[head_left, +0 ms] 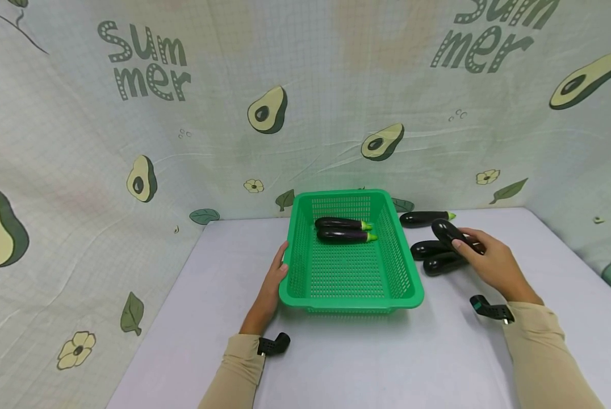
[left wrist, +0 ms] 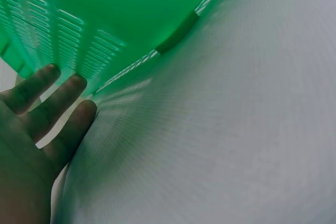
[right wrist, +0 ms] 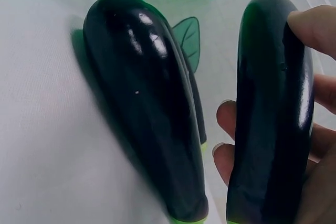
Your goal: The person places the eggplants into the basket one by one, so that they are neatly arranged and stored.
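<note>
While right hand (head_left: 493,266) pinches eggplant (head_left: 446,232), left hand (head_left: 271,288), spread, touches basket (head_left: 351,303). Probably best to lift clear of neighbouring eggplants (head_left: 440,265).

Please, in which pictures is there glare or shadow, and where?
Right wrist view: white glare on the lying eggplant, a streak on the held eggplant; left wrist view: the left hand at the green basket looks dim; head view: soft shadow on the pale table near the basket.

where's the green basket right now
In the head view, the green basket stands on the table, the left hand at its left side and loose eggplants to its right.
</note>
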Demonstrator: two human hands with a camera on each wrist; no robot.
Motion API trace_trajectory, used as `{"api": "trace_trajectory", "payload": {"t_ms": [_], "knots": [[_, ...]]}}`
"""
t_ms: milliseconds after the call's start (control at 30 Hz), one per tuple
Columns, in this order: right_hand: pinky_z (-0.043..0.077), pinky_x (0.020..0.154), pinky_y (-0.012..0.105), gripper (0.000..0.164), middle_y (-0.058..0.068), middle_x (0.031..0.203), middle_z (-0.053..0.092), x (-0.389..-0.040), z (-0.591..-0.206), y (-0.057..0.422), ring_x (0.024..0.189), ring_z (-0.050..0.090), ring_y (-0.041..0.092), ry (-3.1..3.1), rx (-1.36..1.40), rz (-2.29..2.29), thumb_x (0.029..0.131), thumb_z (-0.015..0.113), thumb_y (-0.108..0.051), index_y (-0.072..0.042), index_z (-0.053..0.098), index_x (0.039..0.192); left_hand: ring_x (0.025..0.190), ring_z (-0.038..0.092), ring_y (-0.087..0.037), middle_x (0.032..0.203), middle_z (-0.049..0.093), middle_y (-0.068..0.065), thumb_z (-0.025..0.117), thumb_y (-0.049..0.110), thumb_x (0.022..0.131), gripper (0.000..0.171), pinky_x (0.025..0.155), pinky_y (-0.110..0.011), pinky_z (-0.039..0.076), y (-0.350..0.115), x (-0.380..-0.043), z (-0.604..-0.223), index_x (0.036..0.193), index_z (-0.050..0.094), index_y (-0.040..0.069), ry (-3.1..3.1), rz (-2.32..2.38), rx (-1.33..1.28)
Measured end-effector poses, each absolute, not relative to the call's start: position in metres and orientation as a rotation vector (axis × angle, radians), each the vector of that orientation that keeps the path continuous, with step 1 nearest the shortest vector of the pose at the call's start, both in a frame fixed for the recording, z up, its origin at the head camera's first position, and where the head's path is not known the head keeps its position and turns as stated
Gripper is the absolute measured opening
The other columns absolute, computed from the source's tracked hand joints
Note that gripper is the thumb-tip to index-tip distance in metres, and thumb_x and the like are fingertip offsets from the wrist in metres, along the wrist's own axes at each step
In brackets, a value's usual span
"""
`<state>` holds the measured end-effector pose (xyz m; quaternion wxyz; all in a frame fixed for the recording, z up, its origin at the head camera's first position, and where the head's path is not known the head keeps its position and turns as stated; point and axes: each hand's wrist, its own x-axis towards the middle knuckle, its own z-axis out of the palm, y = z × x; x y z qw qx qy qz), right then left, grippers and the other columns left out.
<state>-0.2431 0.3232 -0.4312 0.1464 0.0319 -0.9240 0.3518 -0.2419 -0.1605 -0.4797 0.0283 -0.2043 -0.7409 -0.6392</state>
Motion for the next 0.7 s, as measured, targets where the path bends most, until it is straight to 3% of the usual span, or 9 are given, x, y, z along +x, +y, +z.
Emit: {"api": "trace_trajectory", "payload": {"t_ms": [267, 433, 567, 700], "knots": [[0.045, 0.071, 0.042, 0.058, 0.029, 0.120, 0.061, -0.243, -0.428, 0.320, 0.101, 0.057, 0.039, -2.666, 0.105, 0.998, 0.102, 0.055, -0.042, -0.002, 0.051, 0.144, 0.150, 0.009, -0.022, 0.166, 0.013, -0.001, 0.031, 0.036, 0.106, 0.059, 0.116, -0.060, 0.008, -0.161, -0.242, -0.480, 0.162, 0.015, 0.027, -2.286, -1.969, -0.635], [0.045, 0.067, 0.029, 0.054, 0.028, 0.120, 0.061, -0.244, -0.424, 0.319, 0.099, 0.058, 0.033, -2.659, 0.138, 1.029, 0.102, 0.057, -0.034, -0.003, 0.049, 0.146, 0.150, 0.009, -0.022, 0.166, 0.013, 0.000, 0.031, 0.036, 0.106, 0.059, 0.116, -0.059, 0.007, -0.160, -0.241, -0.479, 0.162, 0.015, 0.028, -2.290, -1.967, -0.632], [0.043, 0.066, 0.014, 0.054, 0.028, 0.124, 0.060, -0.244, -0.420, 0.318, 0.097, 0.057, 0.016, -2.640, 0.145, 1.121, 0.102, 0.058, -0.031, -0.004, 0.048, 0.147, 0.150, 0.009, -0.021, 0.165, 0.014, 0.001, 0.032, 0.038, 0.106, 0.059, 0.116, -0.059, 0.008, -0.161, -0.241, -0.480, 0.162, 0.016, 0.030, -2.293, -1.969, -0.622], [0.043, 0.066, 0.012, 0.054, 0.027, 0.124, 0.060, -0.242, -0.417, 0.316, 0.091, 0.053, -0.003, -2.621, 0.161, 1.166, 0.101, 0.060, -0.029, -0.005, 0.048, 0.148, 0.150, 0.010, -0.020, 0.165, 0.014, 0.002, 0.032, 0.038, 0.106, 0.058, 0.116, -0.059, 0.008, -0.161, -0.241, -0.480, 0.162, 0.016, 0.031, -2.293, -1.967, -0.621]]}}
